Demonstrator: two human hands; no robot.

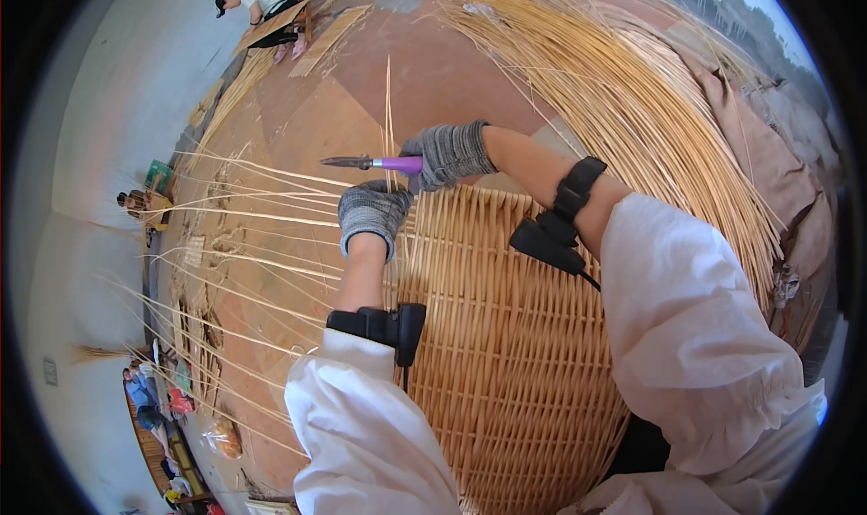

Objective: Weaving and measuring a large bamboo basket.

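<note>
A woven wicker panel (pixel 506 334), pale tan, lies in front of me, its body partly under my arms. Long loose wicker strands (pixel 271 271) fan out from its left edge. At its upper left corner, my left hand (pixel 375 212), in a grey knit glove, is closed round strands at the edge; its fingertips are partly hidden. My right hand (pixel 449 154), gloved alike, touches the left hand from above. It grips purple-handled snips (pixel 395 164), whose dark pointed end aims left, above the left hand. Thin strands (pixel 388 109) stand up behind the snips.
A large bundle of long wicker rods (pixel 623 91) lies on the floor at the far right, beside brown cloth (pixel 768 172). A person (pixel 262 9) sits at the upper left near a board (pixel 331 41). Scraps (pixel 212 289) and a bench (pixel 149 425) line the left wall.
</note>
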